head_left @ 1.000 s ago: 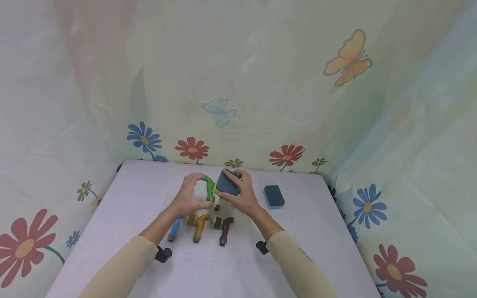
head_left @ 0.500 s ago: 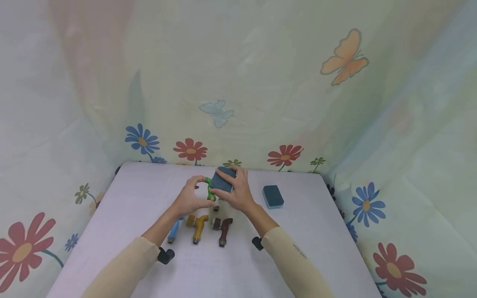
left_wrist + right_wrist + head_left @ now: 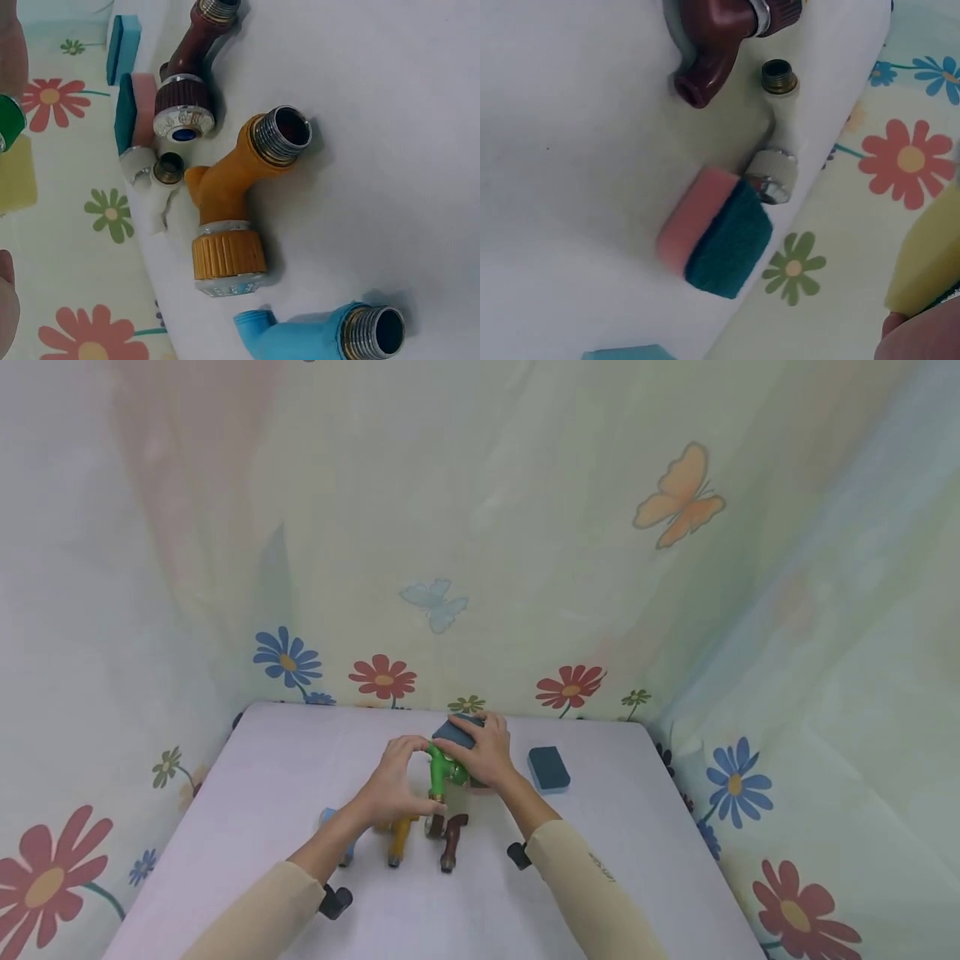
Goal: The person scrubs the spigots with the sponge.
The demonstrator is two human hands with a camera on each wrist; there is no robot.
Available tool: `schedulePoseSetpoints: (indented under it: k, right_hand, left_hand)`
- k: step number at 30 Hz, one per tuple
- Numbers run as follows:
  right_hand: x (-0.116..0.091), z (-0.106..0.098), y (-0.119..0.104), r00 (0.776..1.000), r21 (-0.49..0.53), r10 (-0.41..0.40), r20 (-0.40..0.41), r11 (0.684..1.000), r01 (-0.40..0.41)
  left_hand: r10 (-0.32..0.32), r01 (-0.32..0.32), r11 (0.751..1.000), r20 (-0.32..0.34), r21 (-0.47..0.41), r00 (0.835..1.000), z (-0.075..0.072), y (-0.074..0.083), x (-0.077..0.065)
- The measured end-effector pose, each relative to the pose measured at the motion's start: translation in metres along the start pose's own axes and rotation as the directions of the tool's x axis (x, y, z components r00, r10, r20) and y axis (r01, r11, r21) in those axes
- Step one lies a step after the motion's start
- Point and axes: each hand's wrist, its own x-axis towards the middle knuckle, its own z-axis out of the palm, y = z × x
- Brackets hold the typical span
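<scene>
My left hand holds a green tap upright above the table, fingers at its top end and thumb at the threaded lower end. My right hand grips a sponge, dark scouring side toward the head camera. Its yellow side shows at the edge of the right wrist view. In the head view the sponge sits just behind the top of the tap, overlapping it. In the left wrist view only a bit of the green tap and the yellow sponge appear.
Below the hands lie an orange tap, a brown tap, a blue tap and a white tap. A pink sponge touches the white one. A blue sponge lies to the right. Flowered cloth walls enclose the table.
The sponge passes left across the green tap, then back to its far side. The tap is turned, with its knob now showing at right. The head view has tilted up slightly.
</scene>
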Motion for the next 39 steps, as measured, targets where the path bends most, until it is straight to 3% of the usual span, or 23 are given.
schedulePoseSetpoints:
  k: [3, 6, 11, 16, 20, 27, 32, 39]
  right_hand:
    - [-0.002, 0.003, 0.009, 0.998, 0.075, 0.053, -0.034, 0.996, -0.050]
    - [-0.003, 0.003, 0.014, 0.996, 0.204, 0.055, -0.066, 0.978, -0.041]
    - [-0.011, -0.002, 0.011, 0.990, 0.288, -0.109, -0.088, 0.949, 0.130]
    - [-0.020, 0.000, 0.009, 0.940, 0.114, -0.303, -0.157, 0.940, 0.323]
    - [-0.022, 0.001, 0.004, 0.911, -0.047, -0.373, -0.176, 0.928, 0.370]
    - [-0.014, 0.001, 0.003, 0.935, -0.127, -0.340, -0.099, 0.936, 0.327]
    - [-0.010, 0.000, 0.006, 0.947, -0.115, -0.316, -0.054, 0.944, 0.308]
    - [-0.003, -0.004, 0.013, 0.975, -0.028, -0.220, 0.022, 0.975, 0.221]
  left_hand:
    - [0.037, -0.037, 0.999, 0.000, 0.029, 0.999, 0.000, 0.003, -0.002]
    - [0.049, -0.047, 0.998, -0.029, 0.047, 0.998, -0.003, 0.004, 0.000]
    - [-0.018, 0.017, 1.000, -0.095, -0.013, 0.995, -0.013, -0.001, 0.002]
    - [-0.115, 0.099, 0.985, -0.113, -0.139, 0.987, -0.018, -0.011, 0.003]
    - [-0.136, 0.116, 0.977, -0.104, -0.181, 0.985, -0.020, -0.015, 0.004]
    - [-0.144, 0.129, 0.975, -0.076, -0.182, 0.987, -0.023, -0.014, 0.006]
    - [-0.141, 0.129, 0.977, -0.056, -0.173, 0.988, -0.021, -0.015, 0.004]
    - [-0.074, 0.065, 0.985, -0.050, -0.162, 0.996, -0.017, -0.011, 0.001]
